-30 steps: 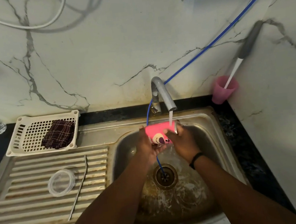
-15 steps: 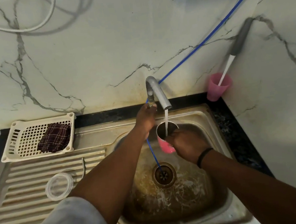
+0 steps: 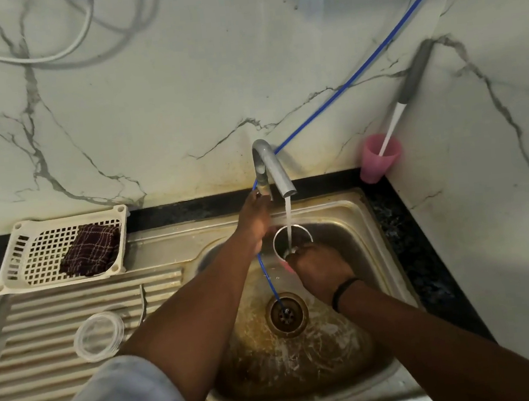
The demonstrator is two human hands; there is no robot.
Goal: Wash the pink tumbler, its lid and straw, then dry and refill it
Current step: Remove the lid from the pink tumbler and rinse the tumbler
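Under running tap [image 3: 273, 170], seemingly gripped tumbler [image 3: 287, 256]

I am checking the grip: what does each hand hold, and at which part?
The right hand holds the pink tumbler by its side wall, under the running water. The left hand is at the base of the tap.

My only view: head camera, wide-angle, looking forward and steeply down over sink [image 3: 349, 214]. Close range, forearms enter from bottom edge. Tap [image 3: 269, 167] mid-frame, wall fills top half. No second view to compare.
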